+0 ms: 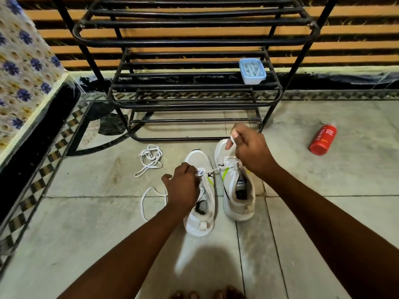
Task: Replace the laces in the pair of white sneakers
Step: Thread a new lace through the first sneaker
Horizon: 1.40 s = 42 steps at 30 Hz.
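1. I see the two white sneakers standing side by side on the pale stone floor (pixel 323 212), toes pointing away from me toward the shoe rack (pixel 190 91), heels nearest. Their long axes run near to far and are almost parallel.
2. The left sneaker (pixel 199 208) sits slightly closer to me than the right sneaker (pixel 237 190). Both are soft white fabric with thick smooth soles, black side marks and a neon yellow-green stripe.
3. My left hand (pixel 183 188) is over the left sneaker's eyelet area, fingers closed on a flat white lace (pixel 203 172) bunched at the tongue. A strand of it trails off in a loop (pixel 143 203) on the floor to the left.
4. My right hand (pixel 251 148) is raised above the right sneaker's toe end, thumb and fingers pinched on a lace end (pixel 232 138). A taut white strand (pixel 217 169) runs between the two shoes.
5. A loose lace (pixel 150 158) lies tangled on the floor, left of the toes and apart from them.
6. The rack is black tubular metal, with a pale blue square plastic tub (pixel 252 71) on one shelf.
7. A red cylindrical bottle (pixel 323 139) lies on its side, well to the right.
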Motion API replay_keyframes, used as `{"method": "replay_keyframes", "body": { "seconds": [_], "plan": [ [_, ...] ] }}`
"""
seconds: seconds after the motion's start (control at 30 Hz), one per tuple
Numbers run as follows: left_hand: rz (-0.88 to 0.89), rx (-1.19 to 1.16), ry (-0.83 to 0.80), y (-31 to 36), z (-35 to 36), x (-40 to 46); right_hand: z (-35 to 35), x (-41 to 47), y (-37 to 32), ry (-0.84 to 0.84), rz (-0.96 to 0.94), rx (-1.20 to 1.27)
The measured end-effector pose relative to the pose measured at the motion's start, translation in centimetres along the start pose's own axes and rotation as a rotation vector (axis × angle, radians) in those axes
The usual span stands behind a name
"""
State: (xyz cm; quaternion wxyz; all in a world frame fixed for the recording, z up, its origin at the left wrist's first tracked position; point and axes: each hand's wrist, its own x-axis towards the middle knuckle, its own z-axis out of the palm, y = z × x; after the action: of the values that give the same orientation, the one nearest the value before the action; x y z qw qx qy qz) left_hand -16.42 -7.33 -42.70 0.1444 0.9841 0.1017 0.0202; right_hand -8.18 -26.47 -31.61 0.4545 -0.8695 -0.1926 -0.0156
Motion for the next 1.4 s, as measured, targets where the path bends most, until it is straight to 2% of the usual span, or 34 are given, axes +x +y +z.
{"method": "replay_keyframes", "body": {
  "seconds": [0.13,0.2,0.33,0.4,0.47,0.5,0.57,0.63,0.7,0.77,0.87,0.93,0.97,1.07,1.17,1.27,1.4],
  "plan": [
    [0.02,0.023,0.005,0.0,-0.1,0.1,-0.9,-0.9,-0.3,-0.415,-0.215,-0.573],
    [0.018,0.026,0.005,0.0,0.0,0.1,-1.1,-1.5,-0.8,-0.533,-0.293,-0.788],
    [0.009,0.006,0.015,-0.1,0.2,0.1,-2.7,-1.0,-0.6,-0.497,-0.273,-0.876],
    [0.01,0.008,0.017,-0.1,0.3,0.2,-3.5,-0.3,-0.3,-0.536,-0.209,-0.925],
    [0.01,0.007,0.017,-0.1,0.5,0.1,-3.4,-0.2,0.1,-0.563,-0.248,-0.938],
    [0.004,0.0,0.017,-0.2,0.5,0.2,-3.2,-0.2,0.0,-0.526,-0.3,-0.888],
    [-0.012,-0.02,0.019,-0.2,0.7,0.2,-2.9,-0.2,-0.3,-0.324,-0.392,-0.66],
    [-0.016,-0.019,0.022,-0.2,0.9,0.2,-2.7,-0.1,-1.5,-0.082,-0.418,-0.439],
    [-0.016,-0.013,0.02,-0.2,0.9,0.2,-1.9,-0.4,-2.5,0.067,-0.405,-0.285],
    [-0.011,-0.014,0.018,-0.2,0.9,0.2,-0.5,-1.0,-3.3,0.089,-0.288,-0.07],
    [-0.009,-0.011,0.012,-0.2,0.8,0.1,0.8,-2.2,-3.8,-0.017,-0.056,0.396],
    [-0.008,-0.016,0.019,-0.3,0.9,0.1,1.3,-2.6,-3.6,-0.072,0.042,0.541],
    [-0.004,-0.017,0.025,-0.3,0.9,0.1,1.4,-2.4,-3.0,-0.07,0.034,0.467],
    [0.005,-0.029,0.019,-0.4,1.1,0.1,1.3,-1.9,-1.3,-0.074,-0.111,0.016],
    [0.012,-0.077,-0.015,-0.4,0.9,0.3,1.7,-1.9,-0.5,-0.25,-0.272,-0.322],
    [0.028,-0.113,-0.014,-0.5,0.9,0.3,2.1,-2.0,-0.8,-0.423,-0.236,-0.623],
    [0.049,-0.127,0.03,-0.7,0.8,0.2,1.6,-1.8,-0.8,-0.519,-0.106,-0.802]
  ]
}}
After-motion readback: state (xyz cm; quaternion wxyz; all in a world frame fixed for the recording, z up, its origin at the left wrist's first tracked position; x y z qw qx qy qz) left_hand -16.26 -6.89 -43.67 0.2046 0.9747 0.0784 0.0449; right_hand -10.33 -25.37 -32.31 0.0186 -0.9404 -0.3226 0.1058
